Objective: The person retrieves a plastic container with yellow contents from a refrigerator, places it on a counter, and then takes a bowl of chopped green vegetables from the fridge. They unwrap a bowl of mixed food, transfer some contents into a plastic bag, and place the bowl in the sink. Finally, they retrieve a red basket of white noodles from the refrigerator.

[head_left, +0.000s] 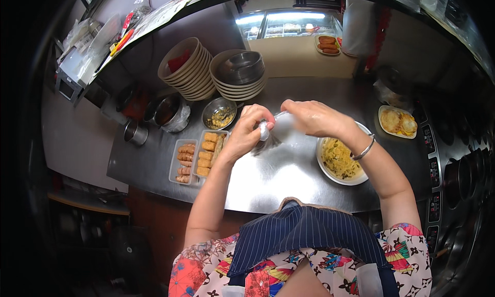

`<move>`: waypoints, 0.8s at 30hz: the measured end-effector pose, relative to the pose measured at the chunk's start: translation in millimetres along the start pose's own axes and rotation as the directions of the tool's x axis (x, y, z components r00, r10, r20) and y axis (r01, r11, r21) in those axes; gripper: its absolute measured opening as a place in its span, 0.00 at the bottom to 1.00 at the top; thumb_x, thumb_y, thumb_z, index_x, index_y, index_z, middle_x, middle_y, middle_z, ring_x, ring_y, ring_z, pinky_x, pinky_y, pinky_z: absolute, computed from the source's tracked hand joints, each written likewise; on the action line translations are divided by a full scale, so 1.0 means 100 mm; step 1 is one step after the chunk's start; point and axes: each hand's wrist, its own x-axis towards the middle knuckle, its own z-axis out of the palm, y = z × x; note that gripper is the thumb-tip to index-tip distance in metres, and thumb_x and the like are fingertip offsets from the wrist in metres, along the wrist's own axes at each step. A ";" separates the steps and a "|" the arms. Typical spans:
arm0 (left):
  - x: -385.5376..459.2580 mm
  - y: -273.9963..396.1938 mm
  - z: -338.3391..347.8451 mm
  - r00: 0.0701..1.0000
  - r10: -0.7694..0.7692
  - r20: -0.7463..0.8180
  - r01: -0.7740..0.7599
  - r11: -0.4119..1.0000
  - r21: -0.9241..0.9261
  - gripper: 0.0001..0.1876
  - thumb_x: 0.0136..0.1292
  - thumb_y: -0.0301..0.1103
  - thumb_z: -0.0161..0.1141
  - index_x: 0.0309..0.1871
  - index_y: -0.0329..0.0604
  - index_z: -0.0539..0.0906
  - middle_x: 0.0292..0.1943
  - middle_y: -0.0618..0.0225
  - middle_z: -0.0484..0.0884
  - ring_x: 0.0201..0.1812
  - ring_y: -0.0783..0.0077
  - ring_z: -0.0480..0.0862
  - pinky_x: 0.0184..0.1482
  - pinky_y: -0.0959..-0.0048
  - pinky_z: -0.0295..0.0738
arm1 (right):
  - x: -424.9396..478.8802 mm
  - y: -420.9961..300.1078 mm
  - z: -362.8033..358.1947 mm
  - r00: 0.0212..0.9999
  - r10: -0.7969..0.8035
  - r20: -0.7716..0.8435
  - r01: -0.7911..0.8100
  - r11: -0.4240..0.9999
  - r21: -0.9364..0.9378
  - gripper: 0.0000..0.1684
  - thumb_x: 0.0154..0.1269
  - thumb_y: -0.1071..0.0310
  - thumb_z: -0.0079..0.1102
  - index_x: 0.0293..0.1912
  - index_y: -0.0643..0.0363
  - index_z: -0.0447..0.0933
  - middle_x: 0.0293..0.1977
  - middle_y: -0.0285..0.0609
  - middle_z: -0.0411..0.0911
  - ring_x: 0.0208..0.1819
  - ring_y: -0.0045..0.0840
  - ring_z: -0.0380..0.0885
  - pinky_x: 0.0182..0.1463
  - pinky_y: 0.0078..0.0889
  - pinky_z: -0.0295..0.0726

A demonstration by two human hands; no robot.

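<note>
My left hand [253, 128] is closed on the bunched end of a clear plastic bag [264, 131] above the steel counter. Close by on the right, my right hand [315, 117] is at the bag's other side, its fingertips partly blurred, so its hold cannot be told. Under my right forearm stands a white bowl [323, 169] of yellow shredded food with dark green bits. To the left of my left hand are a steel bowl [205, 115] of yellow chopped food with a utensil and a clear tub [197, 173] of golden fried pieces.
A tub of sausages [173, 165] sits at the left. Stacked beige bowls [193, 80] and steel bowls [241, 69] stand behind. At the right are a plate of fried eggs [398, 121] and cookers with control panels [434, 172]. A shelf edge [154, 22] crosses above the counter.
</note>
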 end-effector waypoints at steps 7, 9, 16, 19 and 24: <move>-0.13 -0.34 0.39 0.936 0.283 -0.210 -0.147 0.854 0.498 0.14 0.48 0.20 0.53 0.41 0.41 0.75 0.40 0.62 0.75 0.44 0.58 0.71 0.49 0.66 0.64 | 0.09 0.04 0.59 0.988 0.088 -0.130 -0.092 0.995 -0.024 0.06 0.55 0.72 0.46 0.31 0.67 0.66 0.21 0.57 0.75 0.25 0.45 0.77 0.29 0.44 0.74; -0.21 -0.30 0.53 0.958 0.224 -0.178 -0.112 0.866 0.487 0.25 0.42 0.15 0.49 0.48 0.42 0.74 0.43 0.63 0.76 0.46 0.59 0.72 0.49 0.65 0.63 | 0.11 0.20 0.76 0.979 0.199 -0.035 -0.187 0.956 0.228 0.06 0.55 0.71 0.48 0.30 0.66 0.67 0.19 0.50 0.74 0.21 0.37 0.75 0.25 0.38 0.73; -0.39 -0.52 0.78 0.944 0.236 -0.233 -0.095 0.865 0.493 0.32 0.38 0.12 0.48 0.52 0.45 0.75 0.39 0.67 0.79 0.45 0.59 0.72 0.47 0.65 0.61 | 0.10 0.53 0.98 0.843 0.090 0.530 -0.507 -0.197 0.839 0.14 0.59 0.62 0.56 0.41 0.60 0.74 0.28 0.39 0.75 0.21 0.19 0.75 0.18 0.19 0.76; -0.42 -0.57 0.77 0.965 0.188 -0.181 -0.070 0.855 0.515 0.28 0.39 0.12 0.48 0.48 0.45 0.79 0.35 0.68 0.80 0.43 0.60 0.73 0.46 0.67 0.62 | 0.07 0.71 1.05 0.803 0.121 0.584 -0.490 -0.425 0.761 0.14 0.61 0.64 0.52 0.43 0.63 0.73 0.33 0.44 0.77 0.25 0.24 0.79 0.24 0.27 0.82; -0.47 -0.79 0.82 0.964 0.129 -0.234 -0.030 0.922 0.386 0.16 0.44 0.17 0.52 0.38 0.40 0.81 0.31 0.65 0.80 0.35 0.63 0.75 0.38 0.70 0.69 | -0.09 0.64 0.99 0.850 0.017 0.527 -0.434 -0.546 0.717 0.25 0.66 0.58 0.44 0.53 0.68 0.62 0.42 0.58 0.74 0.34 0.36 0.80 0.33 0.33 0.84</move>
